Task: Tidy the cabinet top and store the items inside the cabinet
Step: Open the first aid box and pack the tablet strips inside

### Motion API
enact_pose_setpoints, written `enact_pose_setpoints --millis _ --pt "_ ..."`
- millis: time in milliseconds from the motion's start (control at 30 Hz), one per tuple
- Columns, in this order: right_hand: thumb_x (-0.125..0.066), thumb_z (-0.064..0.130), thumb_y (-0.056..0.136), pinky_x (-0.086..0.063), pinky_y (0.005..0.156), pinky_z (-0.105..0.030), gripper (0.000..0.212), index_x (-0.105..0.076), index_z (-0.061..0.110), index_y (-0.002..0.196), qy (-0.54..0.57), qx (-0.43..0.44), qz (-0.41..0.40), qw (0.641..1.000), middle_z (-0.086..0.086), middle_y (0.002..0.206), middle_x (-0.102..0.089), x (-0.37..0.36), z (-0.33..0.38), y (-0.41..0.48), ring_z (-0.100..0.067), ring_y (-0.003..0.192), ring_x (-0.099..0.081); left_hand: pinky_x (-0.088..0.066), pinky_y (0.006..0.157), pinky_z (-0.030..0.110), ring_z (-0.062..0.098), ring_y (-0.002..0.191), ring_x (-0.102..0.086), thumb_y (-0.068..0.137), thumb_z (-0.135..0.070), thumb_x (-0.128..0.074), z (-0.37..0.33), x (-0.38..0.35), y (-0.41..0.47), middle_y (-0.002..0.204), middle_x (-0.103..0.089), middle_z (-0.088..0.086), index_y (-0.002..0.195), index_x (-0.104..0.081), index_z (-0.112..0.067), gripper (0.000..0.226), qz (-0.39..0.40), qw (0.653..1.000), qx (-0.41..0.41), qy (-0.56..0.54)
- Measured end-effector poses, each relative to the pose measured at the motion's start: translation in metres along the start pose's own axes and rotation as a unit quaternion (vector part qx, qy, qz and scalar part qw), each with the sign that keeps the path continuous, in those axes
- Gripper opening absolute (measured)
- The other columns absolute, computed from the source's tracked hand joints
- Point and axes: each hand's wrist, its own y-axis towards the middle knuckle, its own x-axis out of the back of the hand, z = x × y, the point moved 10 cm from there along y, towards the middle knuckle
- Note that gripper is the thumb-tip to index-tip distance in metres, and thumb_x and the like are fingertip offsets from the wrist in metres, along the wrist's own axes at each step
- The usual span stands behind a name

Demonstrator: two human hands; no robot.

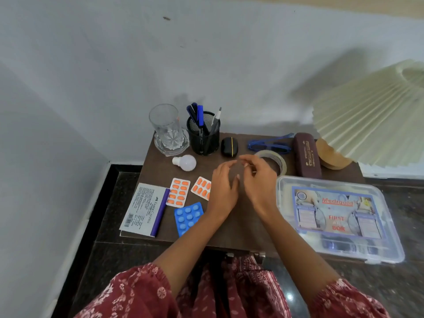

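My left hand and my right hand hover side by side above the middle of the brown cabinet top, fingers loosely curled, holding nothing. Left of them lie two orange pill strips, a blue pill strip and a white packet with a purple edge. A clear tape roll sits just behind my right hand. A clear first aid box fills the right front.
Along the back stand a glass on a coaster, a black mesh pen holder, a black earbud case, blue glasses and a maroon glasses case. A white bulb lies near the glass. A pleated lamp stands at right.
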Motion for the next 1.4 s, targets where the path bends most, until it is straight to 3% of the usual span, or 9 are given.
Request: enact_pose_setpoints --millis 67,200,367,467,633,833,1133,1300,1400 --pt "-0.046 0.006 0.091 -0.033 0.074 -0.003 0.028 -0.065 0.014 0.11 0.001 0.008 -0.024 1.0 -0.002 0.11 -0.066 0.016 -0.005 -0.005 -0.002 0.092 -0.053 -0.035 0.104 0.028 0.02 0.122 -0.045 0.092 -0.007 -0.049 -0.006 -0.01 -0.011 0.129 -0.052 0.009 0.126 -0.05 -0.006 0.034 0.012 1.0 -0.011 -0.009" --pt "-0.047 0.003 0.089 -0.035 0.081 -0.01 0.026 -0.068 0.009 0.105 -0.001 0.047 -0.092 0.995 -0.008 0.108 -0.068 0.062 -0.019 -0.023 -0.017 0.1 -0.06 -0.038 0.104 0.034 0.022 0.122 -0.048 0.094 -0.01 -0.047 -0.015 -0.034 -0.042 0.13 -0.052 0.009 0.127 -0.05 -0.006 0.033 0.03 0.999 -0.018 -0.03" --pt "-0.047 0.007 0.088 -0.037 0.079 -0.016 0.028 -0.068 0.012 0.106 -0.101 0.083 -0.128 0.983 -0.01 0.106 -0.069 0.121 -0.05 -0.045 -0.023 0.1 -0.061 -0.037 0.107 0.036 0.022 0.127 -0.046 0.097 -0.016 -0.044 -0.015 -0.063 -0.079 0.137 -0.049 0.011 0.135 -0.043 -0.004 0.04 0.043 0.997 -0.01 -0.06" --pt "-0.046 0.011 0.089 -0.043 0.094 -0.036 0.028 -0.066 0.011 0.109 -0.177 0.063 -0.158 0.969 -0.014 0.112 -0.067 0.158 -0.08 -0.059 -0.031 0.105 -0.059 -0.035 0.109 0.033 0.019 0.131 -0.042 0.098 -0.02 -0.042 -0.012 -0.075 -0.097 0.142 -0.045 0.008 0.138 -0.039 -0.007 0.043 0.047 0.996 -0.005 -0.079" --pt "-0.047 0.022 0.091 -0.043 0.09 -0.051 0.034 -0.058 0.01 0.121 -0.318 -0.02 -0.188 0.929 -0.024 0.123 -0.058 0.206 -0.134 -0.08 -0.047 0.107 -0.053 -0.03 0.113 0.032 0.013 0.135 -0.037 0.099 -0.031 -0.036 -0.009 -0.088 -0.113 0.146 -0.041 0.002 0.142 -0.037 -0.013 0.046 0.047 0.992 0.011 -0.114" --pt "-0.048 0.028 0.093 -0.037 0.102 -0.049 0.043 -0.046 0.013 0.133 -0.159 -0.07 -0.122 0.977 -0.021 0.135 -0.049 0.209 -0.166 -0.084 -0.039 0.122 -0.046 -0.043 0.093 0.022 0.004 0.108 -0.053 0.1 -0.027 -0.037 -0.022 -0.096 -0.125 0.116 -0.059 -0.009 0.135 -0.046 -0.023 0.037 0.031 0.987 0.005 -0.156" --pt "-0.055 0.028 0.091 -0.039 0.102 -0.046 0.042 -0.052 0.012 0.13 -0.098 -0.05 -0.116 0.987 -0.019 0.132 -0.054 0.198 -0.151 -0.094 -0.036 0.12 -0.05 -0.041 0.07 -0.004 -0.013 0.084 -0.054 0.099 -0.028 -0.038 -0.016 -0.072 -0.13 0.1 -0.06 -0.017 0.131 -0.049 -0.026 0.034 -0.007 0.992 0.012 -0.125" --pt "-0.056 0.028 0.09 -0.041 0.1 -0.043 0.041 -0.053 0.013 0.128 -0.091 -0.008 -0.109 0.99 -0.015 0.132 -0.055 0.174 -0.13 -0.098 -0.032 0.119 -0.051 -0.046 0.081 0.011 -0.005 0.092 -0.057 0.099 -0.03 -0.038 0.002 -0.034 -0.136 0.095 -0.059 -0.022 0.131 -0.049 -0.025 0.035 -0.055 0.989 0.024 -0.133" --pt "-0.056 0.027 0.089 -0.041 0.098 -0.037 0.039 -0.055 0.013 0.126 -0.085 0.015 -0.106 0.991 -0.012 0.129 -0.057 0.156 -0.12 -0.1 -0.028 0.118 -0.052 -0.047 0.074 0.007 -0.008 0.09 -0.058 0.098 -0.029 -0.039 0.017 -0.017 -0.14 0.094 -0.06 -0.023 0.127 -0.05 -0.03 0.03 -0.068 0.985 0.041 -0.155"
